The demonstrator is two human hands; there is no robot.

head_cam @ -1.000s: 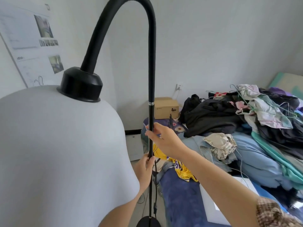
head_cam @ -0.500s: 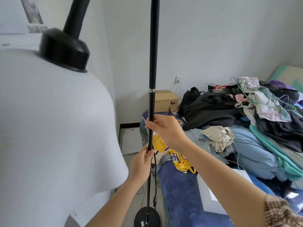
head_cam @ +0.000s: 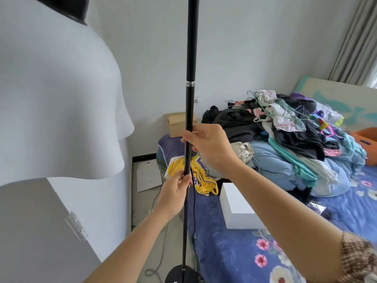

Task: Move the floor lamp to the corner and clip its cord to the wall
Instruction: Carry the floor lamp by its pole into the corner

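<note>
- Far left: large white lamp shade (head_cam: 55,94), filling the near field, its black cap (head_cam: 69,9) cut off by the top edge.
- Below the shade: grey panel (head_cam: 36,231) with a blurred pale mark — too smeared to read.
- Left hand (head_cam: 174,196), lower of the two, curled around the black lamp pole (head_cam: 188,111) from the left side, fingers (head_cam: 184,180) pressed onto the shaft.
- Pole upright, centre-left, running out of frame at the top; silver ring joint above both hands; round black base (head_cam: 181,275) on the floor at the bottom edge, partly cropped.
- Thin black cord (head_cam: 193,203) hanging just right of the pole, below the left hand; lower end hard to trace near the base.
- Right hand (head_cam: 210,146), higher up, closed on the pole from the right, thumb and fingertips pinching the shaft.
- Behind the pole: cardboard box (head_cam: 176,124) against the wall, partly hidden by shaft and hand; wall socket (head_cam: 196,100) above it, small and indistinct.
- Yellow jersey (head_cam: 201,178) on the blue floral bedcover (head_cam: 234,254), half covered by the hands.
- White box (head_cam: 237,207) on the bed, near corner masked by the right forearm.
- Right: heap of clothes (head_cam: 285,127); orange bin (head_cam: 365,141) cut by the frame edge — grey curtain (head_cam: 355,43) top right.
</note>
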